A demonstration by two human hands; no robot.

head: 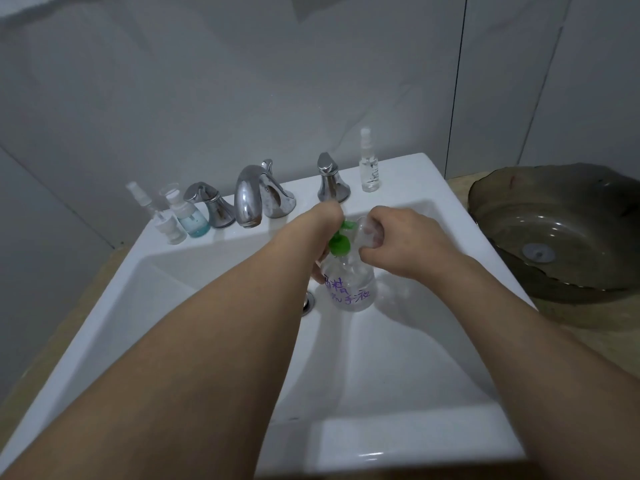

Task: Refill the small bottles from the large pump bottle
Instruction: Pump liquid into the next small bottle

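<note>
Nearest us, our left hand reaches over the large pump bottle, which stands upright in the sink; its grip is hidden, so we cannot tell. Just right, our right hand clasps a small clear bottle beside the green pump.

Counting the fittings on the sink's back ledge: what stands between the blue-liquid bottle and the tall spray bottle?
In the head view: left faucet handle, spout, right handle.
</note>
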